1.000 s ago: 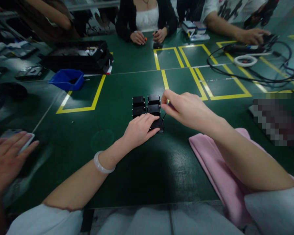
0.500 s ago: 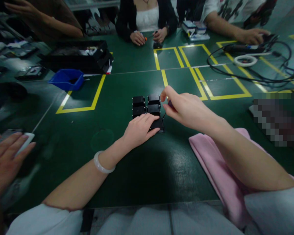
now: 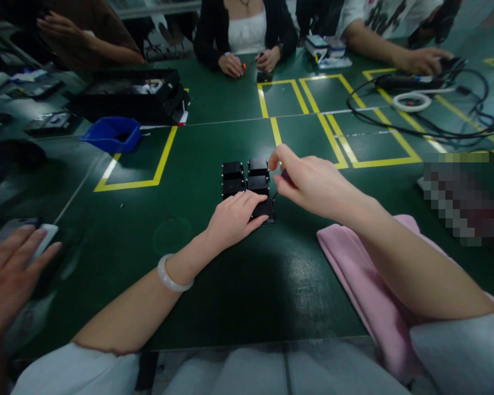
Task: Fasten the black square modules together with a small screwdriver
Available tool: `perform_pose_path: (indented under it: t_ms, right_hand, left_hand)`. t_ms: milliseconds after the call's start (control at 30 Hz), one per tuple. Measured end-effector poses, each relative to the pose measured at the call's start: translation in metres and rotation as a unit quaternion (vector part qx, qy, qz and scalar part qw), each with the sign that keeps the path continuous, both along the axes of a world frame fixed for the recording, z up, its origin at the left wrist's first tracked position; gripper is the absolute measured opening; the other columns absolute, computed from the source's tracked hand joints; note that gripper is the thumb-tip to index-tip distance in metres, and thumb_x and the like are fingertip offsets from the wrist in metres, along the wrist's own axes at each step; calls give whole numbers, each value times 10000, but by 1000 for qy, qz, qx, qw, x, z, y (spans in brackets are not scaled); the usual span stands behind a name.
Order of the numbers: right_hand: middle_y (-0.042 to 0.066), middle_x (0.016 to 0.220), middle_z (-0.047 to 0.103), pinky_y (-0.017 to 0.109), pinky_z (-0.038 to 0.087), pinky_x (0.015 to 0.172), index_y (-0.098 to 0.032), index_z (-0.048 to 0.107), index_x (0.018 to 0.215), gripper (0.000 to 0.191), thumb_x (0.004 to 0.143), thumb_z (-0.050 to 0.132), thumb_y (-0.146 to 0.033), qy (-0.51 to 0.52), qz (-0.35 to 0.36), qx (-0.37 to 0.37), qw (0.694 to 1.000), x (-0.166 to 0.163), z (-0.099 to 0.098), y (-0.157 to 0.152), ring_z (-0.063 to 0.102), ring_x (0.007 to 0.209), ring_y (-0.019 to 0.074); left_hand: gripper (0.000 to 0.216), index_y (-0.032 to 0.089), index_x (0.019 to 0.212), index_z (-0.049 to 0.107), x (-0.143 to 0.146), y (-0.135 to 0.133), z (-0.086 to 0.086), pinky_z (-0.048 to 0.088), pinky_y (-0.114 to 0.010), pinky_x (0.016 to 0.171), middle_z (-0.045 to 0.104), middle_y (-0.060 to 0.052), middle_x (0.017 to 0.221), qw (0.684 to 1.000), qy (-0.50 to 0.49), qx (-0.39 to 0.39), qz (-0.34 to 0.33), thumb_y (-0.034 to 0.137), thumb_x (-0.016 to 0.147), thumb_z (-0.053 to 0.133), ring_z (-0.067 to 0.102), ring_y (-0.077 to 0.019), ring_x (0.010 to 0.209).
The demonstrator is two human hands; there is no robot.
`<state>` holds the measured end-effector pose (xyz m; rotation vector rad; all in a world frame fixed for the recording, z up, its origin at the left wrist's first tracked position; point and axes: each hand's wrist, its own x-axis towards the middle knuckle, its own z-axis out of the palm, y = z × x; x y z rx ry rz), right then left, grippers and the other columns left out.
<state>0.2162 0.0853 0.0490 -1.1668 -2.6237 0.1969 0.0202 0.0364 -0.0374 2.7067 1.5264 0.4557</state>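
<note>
Several small black boxes point(image 3: 246, 176) sit packed together in a block at the middle of the green table point(image 3: 214, 285). My left hand point(image 3: 234, 218) lies over the nearest box point(image 3: 265, 209), fingers curled down on it and holding it against the table. My right hand point(image 3: 313, 184) hovers just right of the block, thumb and forefinger pinched on something small and dark that I cannot make out. A thin dark wire runs from the held box up toward those fingers.
A pink cloth point(image 3: 366, 285) lies under my right forearm. A blue bin point(image 3: 113, 133) and a black tray point(image 3: 132, 99) stand at the back left. Cables and a white ring point(image 3: 411, 101) lie at the back right. Other people's hands rest at the far edge and at the left point(image 3: 8, 274).
My right hand has risen slightly and its fingers have closed into a tighter pinch. The other person's hand at the left has slid down and toward the edge. My left hand has stayed put.
</note>
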Motion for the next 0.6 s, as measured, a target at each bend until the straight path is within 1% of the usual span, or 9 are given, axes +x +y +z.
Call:
perform_pose_path:
  t_ms: [133,300,367,500,600]
  right_hand:
    - [27,759,651,270,253,556,-202,543,1074,283,943,363,-377,-26,-7,12,1000,0,0,0,540,613,157]
    - [28,787,654,262,261,559,-199,517,1132,280,936,351,-311,-13,1,14,1000,1,0,0,543,622,147]
    - [31,798,656,261,269,566,-196,511,1140,285,936,358,-325,-6,2,10,1000,0,-1,0,550,637,149]
    - [26,759,656,268,254,564,-202,545,1078,291,943,380,-401,-26,-6,13,1000,-1,0,1,555,631,163]
    - [25,752,657,270,254,566,-204,549,1079,282,949,367,-375,-33,-10,16,999,0,0,1,554,622,163]
  left_hand:
    - [354,173,1220,508,0,0,0,456,-356,845,636,-72,1128,1000,4,-3,1,383,935,523,602,-238,1024]
    - [351,175,1219,509,0,0,0,456,-352,841,635,-75,1125,1000,2,-4,0,373,930,532,601,-237,1021]
    - [349,175,1213,511,0,0,0,456,-350,835,636,-77,1118,1000,1,-2,0,379,931,530,603,-237,1013]
    - [342,173,1211,509,0,0,0,455,-348,846,636,-78,1115,1000,-3,0,-4,380,938,516,602,-234,1008]
    - [344,174,1213,511,0,0,0,456,-352,853,637,-74,1123,1000,-4,-1,-4,380,937,520,599,-234,1016]
